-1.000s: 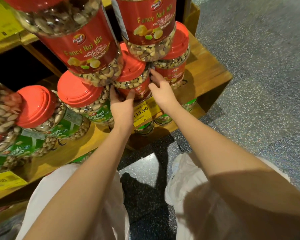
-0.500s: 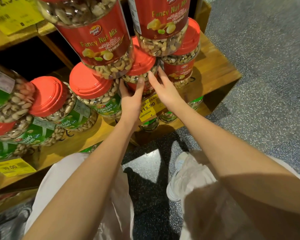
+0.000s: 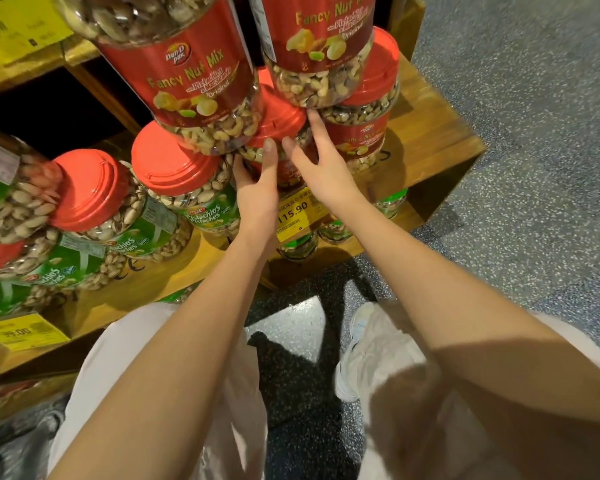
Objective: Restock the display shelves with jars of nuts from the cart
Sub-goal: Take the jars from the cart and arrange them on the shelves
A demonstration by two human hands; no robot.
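A red-lidded Fancy Nut Mix jar (image 3: pixel 279 121) stands on the wooden shelf (image 3: pixel 433 143), mostly hidden under two bigger nut mix jars, one at the upper left (image 3: pixel 191 77) and one at the upper right (image 3: pixel 321 43). My left hand (image 3: pixel 257 192) wraps its left side, thumb pointing up its front. My right hand (image 3: pixel 321 168) lies against its right side with straight, spread fingers, the index tip reaching the gap beside another nut mix jar (image 3: pixel 362 133). No cart is in view.
Green-labelled pistachio jars (image 3: pixel 187 192) with red lids fill the shelf to the left (image 3: pixel 94 202). A yellow 115.90 price tag (image 3: pixel 293 213) hangs on the shelf edge, with more jars (image 3: pixel 331 232) beneath. Speckled grey floor (image 3: pixel 541 174) lies to the right.
Both hands have slid up the middle jar, and their fingers have gone from curled round it to straighter. The view has moved closer to the shelf.
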